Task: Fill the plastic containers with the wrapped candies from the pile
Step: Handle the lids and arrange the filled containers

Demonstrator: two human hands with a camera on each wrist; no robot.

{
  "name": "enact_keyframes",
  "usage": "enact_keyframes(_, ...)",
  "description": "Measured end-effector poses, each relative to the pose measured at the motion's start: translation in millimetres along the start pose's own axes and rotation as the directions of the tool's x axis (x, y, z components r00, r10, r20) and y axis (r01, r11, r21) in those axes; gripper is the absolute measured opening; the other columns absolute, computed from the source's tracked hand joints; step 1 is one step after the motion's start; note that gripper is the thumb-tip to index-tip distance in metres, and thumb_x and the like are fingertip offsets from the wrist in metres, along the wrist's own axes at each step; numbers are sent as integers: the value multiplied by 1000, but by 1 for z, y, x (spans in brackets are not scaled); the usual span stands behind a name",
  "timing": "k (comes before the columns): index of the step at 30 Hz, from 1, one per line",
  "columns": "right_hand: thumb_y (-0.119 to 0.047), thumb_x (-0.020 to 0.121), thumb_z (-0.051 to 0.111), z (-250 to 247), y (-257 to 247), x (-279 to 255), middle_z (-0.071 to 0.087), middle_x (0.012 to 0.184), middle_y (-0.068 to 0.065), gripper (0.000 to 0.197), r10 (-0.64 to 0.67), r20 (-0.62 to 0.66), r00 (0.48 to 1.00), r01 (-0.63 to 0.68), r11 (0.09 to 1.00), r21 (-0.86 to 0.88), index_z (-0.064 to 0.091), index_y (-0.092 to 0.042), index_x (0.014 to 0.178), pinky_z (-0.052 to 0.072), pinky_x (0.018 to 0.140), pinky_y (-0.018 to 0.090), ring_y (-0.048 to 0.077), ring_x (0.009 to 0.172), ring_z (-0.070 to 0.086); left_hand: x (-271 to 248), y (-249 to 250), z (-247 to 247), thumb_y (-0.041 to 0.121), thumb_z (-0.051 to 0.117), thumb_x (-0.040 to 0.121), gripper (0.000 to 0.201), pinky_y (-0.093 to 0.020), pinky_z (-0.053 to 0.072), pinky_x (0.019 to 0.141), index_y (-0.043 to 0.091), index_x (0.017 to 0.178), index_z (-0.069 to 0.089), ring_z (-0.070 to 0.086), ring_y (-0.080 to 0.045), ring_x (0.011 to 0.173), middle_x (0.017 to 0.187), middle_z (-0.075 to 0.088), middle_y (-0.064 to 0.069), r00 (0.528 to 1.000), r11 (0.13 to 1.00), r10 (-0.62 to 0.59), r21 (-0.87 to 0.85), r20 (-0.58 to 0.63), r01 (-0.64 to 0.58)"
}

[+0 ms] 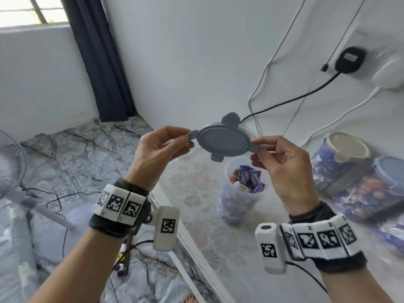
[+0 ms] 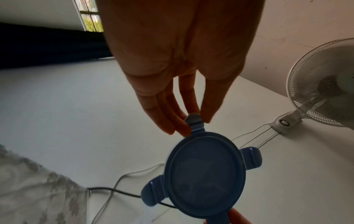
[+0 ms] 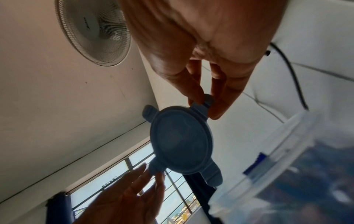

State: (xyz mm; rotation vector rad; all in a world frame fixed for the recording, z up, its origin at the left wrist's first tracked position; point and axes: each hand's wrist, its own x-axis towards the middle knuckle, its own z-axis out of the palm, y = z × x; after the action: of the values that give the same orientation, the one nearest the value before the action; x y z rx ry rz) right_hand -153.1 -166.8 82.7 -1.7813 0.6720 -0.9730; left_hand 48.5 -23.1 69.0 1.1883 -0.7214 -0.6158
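A round blue lid (image 1: 224, 139) with four clip tabs hangs in the air between both hands. My left hand (image 1: 188, 136) pinches its left tab between thumb and fingers, and my right hand (image 1: 259, 148) pinches the opposite tab. The wrist views show the same lid (image 2: 206, 177) (image 3: 181, 138) held at both ends. Just below the lid stands an open clear plastic container (image 1: 239, 191), filled nearly to its rim with wrapped candies (image 1: 247, 177). It rests on a table (image 1: 196, 206) covered with a pale floral cloth.
Two lidded containers full of candies lie at the right, one with a cream lid (image 1: 347, 147), one with a blue lid (image 1: 391, 169). Cables (image 1: 284, 102) run down the wall from a socket. A standing fan (image 1: 8, 162) is on the floor at left.
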Motion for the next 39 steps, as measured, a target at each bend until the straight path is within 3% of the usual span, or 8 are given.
enact_keyframes(8,3,88,64,-39,26,-1,75,87,2,23,12,-45,999,-10,999,42,73,-17,84,56,87,35,22,86,71,3,-22,33,19,75,76,23,-31,54,88,7,95,71,68,-14,82,85,73,-4,992,995,-62,81,111,53)
enact_keyframes(12,2,85,69,-50,38,-7,75,94,-2,20,-22,3,1000,22,1000,-15,72,-18,85,51,80,17,12,88,70,3,-35,36,7,75,82,15,-27,56,80,10,97,72,69,-12,82,98,75,-2,988,974,-56,225,145,23)
enact_keyframes(15,2,84,69,-54,49,-11,74,96,-6,23,-23,51,998,26,998,-61,73,-20,87,51,79,13,8,89,69,0,-46,34,10,76,84,20,-34,57,77,14,104,72,72,-18,79,89,76,-3,983,942,-73,336,168,13)
enact_keyframes(22,4,84,68,-55,71,-17,71,94,-8,29,-30,90,995,43,990,-137,73,-25,84,53,77,16,9,86,69,-4,-62,34,9,75,85,19,-36,59,76,19,101,74,72,-12,80,97,72,-6,971,909,-21,408,236,-80)
enact_keyframes(28,1,85,68,-55,63,-18,71,94,-5,27,-33,120,992,60,971,-233,71,-26,85,57,77,21,12,84,68,-4,-72,31,29,75,81,19,-37,59,78,28,99,73,71,-15,82,103,71,-1,966,927,-6,364,259,-92)
enact_keyframes(32,-29,84,71,-57,53,-11,67,100,-8,14,-6,215,977,93,914,-395,66,-26,96,58,82,29,9,91,65,-8,-85,29,39,73,77,51,-33,57,86,31,124,55,66,-11,102,119,63,7,946,901,-44,422,322,-102)
enact_keyframes(35,-65,72,61,-56,39,1,53,128,-13,65,65,431,900,197,821,-536,49,-35,128,47,98,29,4,115,52,-9,-99,30,53,76,68,87,-23,52,94,34,143,36,54,4,118,135,51,12,895,858,-164,508,416,-79)
enact_keyframes(39,-81,60,60,-45,21,25,20,159,-11,112,236,690,684,371,702,-608,15,-37,152,19,118,32,6,143,20,-7,-122,38,60,82,59,106,-25,47,101,30,148,33,45,7,127,142,47,14,868,825,-276,566,413,-6)
